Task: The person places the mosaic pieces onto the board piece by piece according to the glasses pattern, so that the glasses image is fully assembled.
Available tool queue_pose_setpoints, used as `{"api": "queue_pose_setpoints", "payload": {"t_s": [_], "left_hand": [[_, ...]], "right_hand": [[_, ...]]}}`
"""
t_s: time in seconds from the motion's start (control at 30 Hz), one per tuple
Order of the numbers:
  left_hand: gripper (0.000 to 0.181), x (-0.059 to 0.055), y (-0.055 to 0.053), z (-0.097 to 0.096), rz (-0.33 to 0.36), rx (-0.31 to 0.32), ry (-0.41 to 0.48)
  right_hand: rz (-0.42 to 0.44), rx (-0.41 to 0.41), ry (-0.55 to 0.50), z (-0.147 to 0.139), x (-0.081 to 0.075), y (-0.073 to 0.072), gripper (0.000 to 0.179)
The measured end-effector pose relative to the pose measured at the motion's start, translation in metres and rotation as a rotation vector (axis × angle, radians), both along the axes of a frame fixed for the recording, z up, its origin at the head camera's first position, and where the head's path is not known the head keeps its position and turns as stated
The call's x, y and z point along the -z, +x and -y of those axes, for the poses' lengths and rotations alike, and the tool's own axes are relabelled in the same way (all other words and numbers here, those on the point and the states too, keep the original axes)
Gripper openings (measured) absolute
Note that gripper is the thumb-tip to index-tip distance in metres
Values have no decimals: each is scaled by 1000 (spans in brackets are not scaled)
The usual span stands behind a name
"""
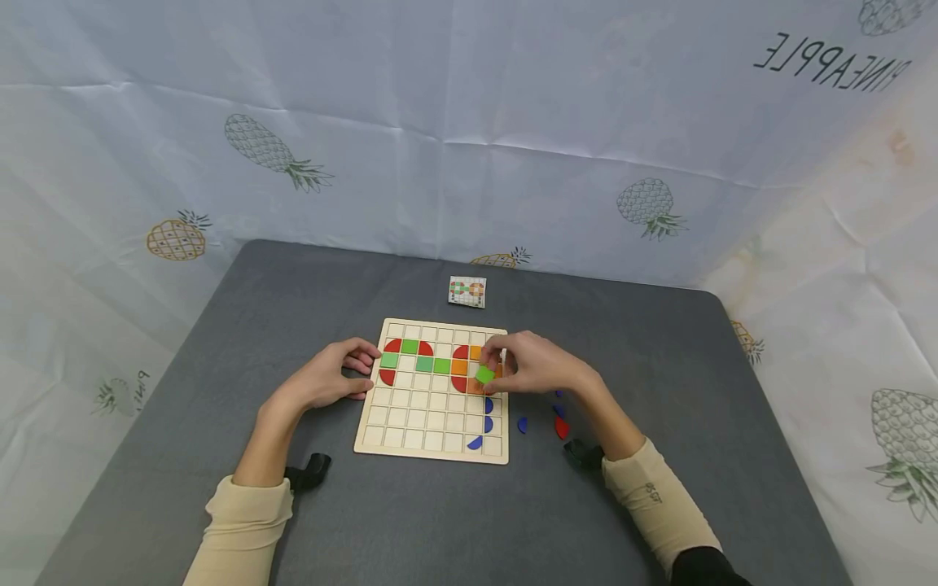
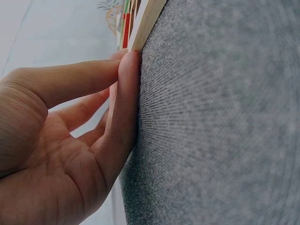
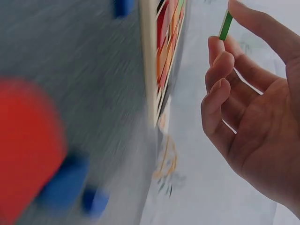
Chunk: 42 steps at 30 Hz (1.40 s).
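A wooden grid board (image 1: 410, 399) lies on the table with red quarter-round pieces, green squares and orange squares in its upper rows. Along its left edge rest the fingertips and thumb of my left hand (image 1: 328, 376); the left wrist view has those fingers right at the board's side (image 2: 149, 23). Over the board's right part, my right hand (image 1: 538, 365) pinches a green square tile (image 1: 484, 374) between thumb and fingertips. That tile appears edge-on in the right wrist view (image 3: 226, 26), raised above the board. Part of the orange group is hidden under the right hand.
Blue half-round pieces (image 1: 488, 424) lie on the board's right side. Off its right edge are another blue piece (image 1: 523, 425) and a red piece (image 1: 562, 427) on the dark table (image 1: 410, 521). A small pattern card (image 1: 466, 291) lies behind the board, before a pineapple-print curtain.
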<state>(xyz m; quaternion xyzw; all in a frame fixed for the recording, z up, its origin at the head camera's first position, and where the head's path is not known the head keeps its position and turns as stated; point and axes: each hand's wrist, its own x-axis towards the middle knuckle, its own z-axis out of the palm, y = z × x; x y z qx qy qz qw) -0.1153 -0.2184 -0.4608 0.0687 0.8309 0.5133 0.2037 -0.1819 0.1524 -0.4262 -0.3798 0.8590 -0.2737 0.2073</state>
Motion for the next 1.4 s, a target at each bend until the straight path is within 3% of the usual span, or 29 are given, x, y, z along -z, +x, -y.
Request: {"api": "queue_pose_setpoints", "payload": {"t_s": [0.3, 0.7, 0.9, 1.4], "left_hand": [[46, -1, 0, 0, -5, -1, -12], [47, -1, -1, 1, -8, 0, -6], [47, -1, -1, 0, -6, -2, -2], [47, -2, -2, 0, 1, 2, -8]], "right_hand": [[-54, -117, 19, 61, 5, -12, 30], [-83, -196, 183, 123, 10, -11, 31], [-101, -199, 231, 133, 11, -9, 32], [-62, -192, 179, 130, 11, -4, 33]]}}
